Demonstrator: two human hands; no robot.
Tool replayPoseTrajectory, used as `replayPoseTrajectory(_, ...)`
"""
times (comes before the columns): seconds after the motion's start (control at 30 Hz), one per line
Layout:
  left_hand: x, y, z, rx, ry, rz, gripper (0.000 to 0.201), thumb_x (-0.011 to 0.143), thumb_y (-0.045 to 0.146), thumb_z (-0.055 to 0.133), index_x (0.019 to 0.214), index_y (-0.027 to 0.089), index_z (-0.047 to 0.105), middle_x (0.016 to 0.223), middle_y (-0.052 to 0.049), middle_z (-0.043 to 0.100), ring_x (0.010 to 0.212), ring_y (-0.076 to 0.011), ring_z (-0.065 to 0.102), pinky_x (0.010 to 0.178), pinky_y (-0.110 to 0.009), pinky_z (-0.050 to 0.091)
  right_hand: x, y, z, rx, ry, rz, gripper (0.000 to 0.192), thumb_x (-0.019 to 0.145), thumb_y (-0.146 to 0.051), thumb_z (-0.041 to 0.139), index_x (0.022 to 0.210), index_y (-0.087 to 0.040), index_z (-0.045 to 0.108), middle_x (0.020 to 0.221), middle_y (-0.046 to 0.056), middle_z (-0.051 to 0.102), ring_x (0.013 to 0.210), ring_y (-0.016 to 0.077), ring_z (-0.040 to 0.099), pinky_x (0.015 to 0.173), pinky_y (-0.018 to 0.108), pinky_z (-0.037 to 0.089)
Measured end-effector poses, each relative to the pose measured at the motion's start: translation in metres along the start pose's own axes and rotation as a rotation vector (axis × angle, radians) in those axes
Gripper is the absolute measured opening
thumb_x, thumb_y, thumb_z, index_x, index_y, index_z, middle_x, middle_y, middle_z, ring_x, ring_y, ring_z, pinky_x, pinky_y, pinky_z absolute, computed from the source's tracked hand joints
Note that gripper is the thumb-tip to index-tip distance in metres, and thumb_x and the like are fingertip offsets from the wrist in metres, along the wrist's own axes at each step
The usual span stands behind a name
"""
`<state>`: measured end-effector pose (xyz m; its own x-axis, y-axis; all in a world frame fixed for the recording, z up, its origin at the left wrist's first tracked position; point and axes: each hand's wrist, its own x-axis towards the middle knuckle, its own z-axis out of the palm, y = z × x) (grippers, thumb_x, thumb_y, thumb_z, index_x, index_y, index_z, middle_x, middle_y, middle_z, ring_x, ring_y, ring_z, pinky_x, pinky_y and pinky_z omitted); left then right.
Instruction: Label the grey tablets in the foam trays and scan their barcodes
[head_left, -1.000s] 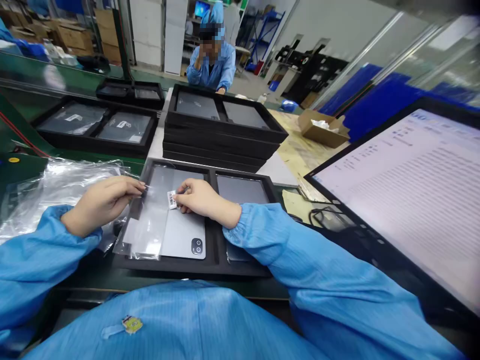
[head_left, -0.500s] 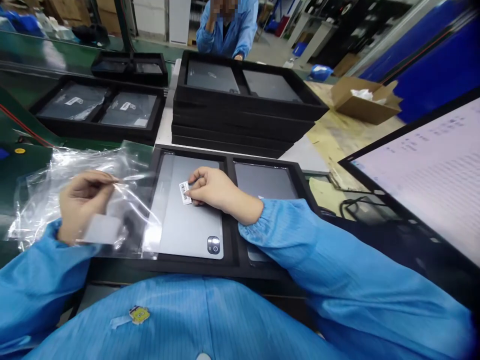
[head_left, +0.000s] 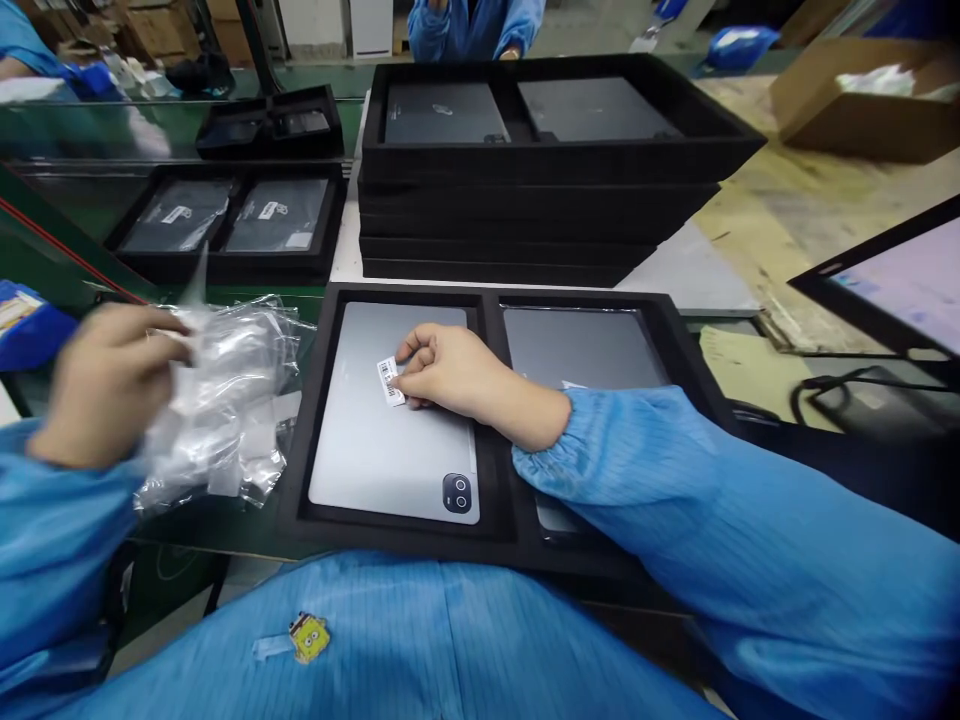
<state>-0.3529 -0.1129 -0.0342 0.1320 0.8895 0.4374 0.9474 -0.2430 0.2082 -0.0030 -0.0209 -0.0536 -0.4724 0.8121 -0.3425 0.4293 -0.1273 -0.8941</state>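
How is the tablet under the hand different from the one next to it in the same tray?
The left tablet shows nearly all of its back, with its camera bump in the near corner; the right tablet is partly hidden by the blue sleeve. The right hand holds a barcode sticker on the left tablet; I can't see any sticker on the right tablet. Both are grey, flat and back-up in the black tray.

Green bench (head_left: 75, 215), black trays (head_left: 495, 545), crumpled plastic bags (head_left: 225, 400)
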Motion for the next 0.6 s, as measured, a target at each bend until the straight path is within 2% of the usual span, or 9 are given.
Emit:
replayPoseTrajectory(0.07, -0.009, 0.004, 0.045, -0.045, -0.278, 0.034, 0.037, 0.094, 0.024, 0.044, 0.116, 0.019, 0.073, 0.143, -0.011, 0.063, 0.131, -0.0302, 0.061, 0.112, -0.052, 0.051, 0.000, 0.000, -0.001, 0.034, -0.015, 0.013, 0.030, 0.076, 0.006, 0.072, 0.088, -0.018, 0.057, 0.063, 0.000, 0.070, 0.054, 0.0140, 0.067, 0.050, 0.020, 0.048)
replayPoseTrajectory(0.13, -0.014, 0.003, 0.078, -0.153, -0.462, -0.076, 0.057, 0.099, 0.030, 0.042, 0.153, 0.012, 0.048, 0.158, -0.020, 0.049, 0.144, -0.0340, 0.051, 0.116, -0.056, 0.047, -0.003, -0.002, -0.006, 0.074, -0.018, 0.014, 0.031, 0.076, 0.006, 0.074, 0.088, -0.018, 0.057, 0.062, 0.000, 0.069, 0.052, 0.0143, 0.066, 0.049, 0.021, 0.049)
replayPoseTrajectory(0.2, -0.010, 0.003, 0.087, -0.205, -0.366, -0.209, 0.070, 0.101, 0.040, 0.046, 0.161, 0.008, 0.028, 0.161, -0.025, 0.041, 0.149, -0.0362, 0.044, 0.121, -0.060, 0.042, -0.009, -0.008, -0.018, 0.114, 0.015, -0.034, 0.031, 0.074, 0.004, 0.078, 0.087, -0.017, 0.059, 0.060, 0.000, 0.068, 0.051, 0.0144, 0.064, 0.048, 0.022, 0.049)
replayPoseTrajectory(0.27, 0.005, 0.018, 0.075, -0.212, -0.105, -0.190, 0.066, 0.103, 0.040, 0.050, 0.158, 0.008, 0.030, 0.164, -0.024, 0.037, 0.152, -0.0344, 0.040, 0.125, -0.058, 0.038, -0.020, -0.016, -0.037, 0.152, 0.078, -0.127, 0.033, 0.073, 0.001, 0.083, 0.087, -0.017, 0.061, 0.060, -0.001, 0.066, 0.050, 0.0141, 0.063, 0.048, 0.022, 0.050)
replayPoseTrajectory(0.3, 0.016, 0.033, 0.066, -0.216, 0.012, -0.095, 0.057, 0.103, 0.035, 0.051, 0.152, 0.008, 0.038, 0.162, -0.022, 0.040, 0.152, -0.0320, 0.041, 0.126, -0.055, 0.037, -0.026, -0.021, -0.048, 0.166, 0.112, -0.174, 0.033, 0.072, 0.000, 0.085, 0.087, -0.017, 0.061, 0.060, -0.002, 0.065, 0.050, 0.0139, 0.063, 0.049, 0.023, 0.050)
replayPoseTrajectory(0.37, 0.041, 0.074, 0.051, -0.249, 0.045, 0.234, 0.036, 0.103, 0.025, 0.053, 0.137, 0.012, 0.053, 0.150, -0.014, 0.054, 0.143, -0.0246, 0.050, 0.123, -0.046, 0.041, -0.038, -0.027, -0.069, 0.179, 0.173, -0.237, 0.033, 0.072, -0.002, 0.087, 0.087, -0.017, 0.061, 0.059, -0.003, 0.064, 0.049, 0.0137, 0.063, 0.049, 0.023, 0.051)
replayPoseTrajectory(0.43, 0.065, 0.122, 0.051, -0.298, -0.272, 0.641, 0.027, 0.105, 0.021, 0.047, 0.126, 0.016, 0.063, 0.137, -0.009, 0.066, 0.131, -0.0199, 0.060, 0.116, -0.039, 0.048, -0.046, -0.029, -0.085, 0.176, 0.233, -0.254, 0.034, 0.072, -0.003, 0.087, 0.088, -0.018, 0.060, 0.057, -0.004, 0.063, 0.050, 0.0139, 0.063, 0.049, 0.023, 0.052)
replayPoseTrajectory(0.5, 0.082, 0.162, 0.067, -0.299, -0.541, 0.832, 0.032, 0.107, 0.026, 0.046, 0.131, 0.017, 0.065, 0.140, -0.010, 0.066, 0.135, -0.0227, 0.058, 0.116, -0.040, 0.046, -0.049, -0.024, -0.095, 0.165, 0.287, -0.240, 0.035, 0.072, -0.003, 0.086, 0.087, -0.018, 0.058, 0.055, -0.005, 0.061, 0.050, 0.0142, 0.063, 0.049, 0.023, 0.052)
replayPoseTrajectory(0.6, 0.098, 0.194, 0.101, -0.222, -0.616, 0.957, 0.035, 0.108, 0.035, 0.044, 0.123, 0.015, 0.069, 0.129, -0.014, 0.070, 0.122, -0.0265, 0.063, 0.106, -0.041, 0.049, -0.043, -0.012, -0.099, 0.116, 0.352, -0.171, 0.033, 0.073, 0.001, 0.079, 0.082, -0.019, 0.054, 0.054, -0.004, 0.062, 0.052, 0.0149, 0.064, 0.053, 0.023, 0.053)
